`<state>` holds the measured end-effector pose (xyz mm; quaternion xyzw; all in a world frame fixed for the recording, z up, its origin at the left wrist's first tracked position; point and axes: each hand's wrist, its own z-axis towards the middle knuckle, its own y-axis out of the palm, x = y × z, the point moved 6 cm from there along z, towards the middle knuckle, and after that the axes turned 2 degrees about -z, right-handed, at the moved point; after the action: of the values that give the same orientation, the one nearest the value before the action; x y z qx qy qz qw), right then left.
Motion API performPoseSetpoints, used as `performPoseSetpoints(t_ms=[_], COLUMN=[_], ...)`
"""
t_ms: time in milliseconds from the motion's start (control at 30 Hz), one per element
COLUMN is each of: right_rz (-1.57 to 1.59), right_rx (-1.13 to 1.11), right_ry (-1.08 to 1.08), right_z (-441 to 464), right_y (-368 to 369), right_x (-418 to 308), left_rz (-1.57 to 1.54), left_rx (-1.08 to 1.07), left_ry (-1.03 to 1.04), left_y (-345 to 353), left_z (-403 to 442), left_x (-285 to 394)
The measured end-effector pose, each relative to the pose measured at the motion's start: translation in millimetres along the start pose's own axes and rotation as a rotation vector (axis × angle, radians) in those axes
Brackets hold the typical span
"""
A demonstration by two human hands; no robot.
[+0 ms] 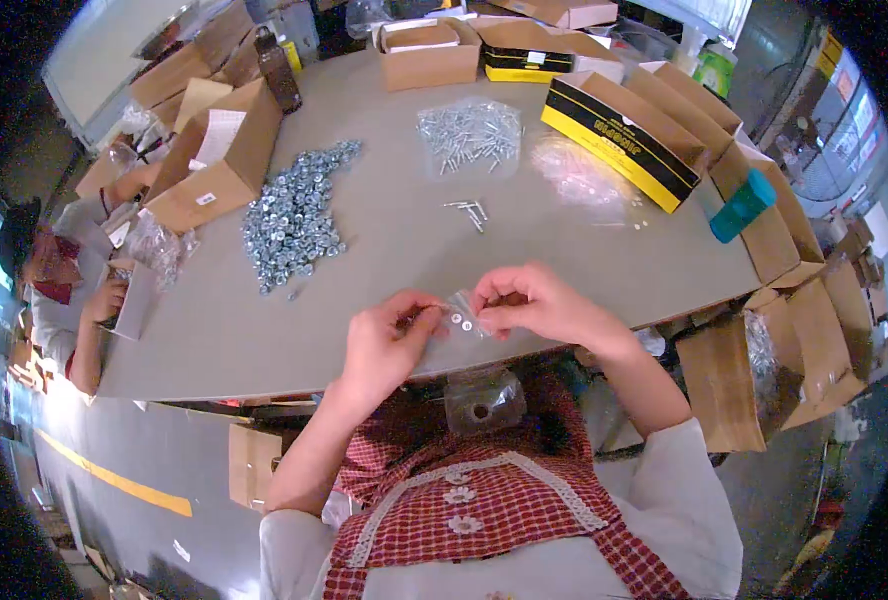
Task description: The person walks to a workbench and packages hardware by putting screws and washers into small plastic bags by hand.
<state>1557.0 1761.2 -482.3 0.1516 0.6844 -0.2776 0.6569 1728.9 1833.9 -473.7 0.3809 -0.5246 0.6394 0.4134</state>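
Centre of frame, at the near edge of the table: one small clear bag, pinched between left hand and right hand. Contents, apparently: two round pieces; no screw visible inside. Outstanding, upper centre: few loose screws, larger screw heap. Left of centre: metal-parts pile. Upper right: flat plastic bags, seemingly unfilled.

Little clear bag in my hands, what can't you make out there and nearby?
Head view: side edges of the clear bag, hidden by left hand and right hand.
Head view: any threads on loose fasteners, too small.
Head view: print on the carton label, too small.
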Motion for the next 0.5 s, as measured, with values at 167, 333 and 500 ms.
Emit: performPoseSetpoints(t_ms=[167,333,500], right_rz=[0.054,-0.065,-0.315], right_rx=[-0.082,0.043,0.124], right_ry=[0.133,0.198,-0.035], right_z=[1.6,2.2,11.0], right_y=[13.2,18.2,28.1], right_x=[1.5,-6.6,-12.0], left_rz=[0.219,0.703,0.367], left_rx=[0.128,0.456,0.099], left_ry=[0.178,0.588,0.210], left_y=[-10.7,-18.8,-8.1], left_z=[0.5,-7.9,-4.3], left_x=[13.5,50.1,37.5])
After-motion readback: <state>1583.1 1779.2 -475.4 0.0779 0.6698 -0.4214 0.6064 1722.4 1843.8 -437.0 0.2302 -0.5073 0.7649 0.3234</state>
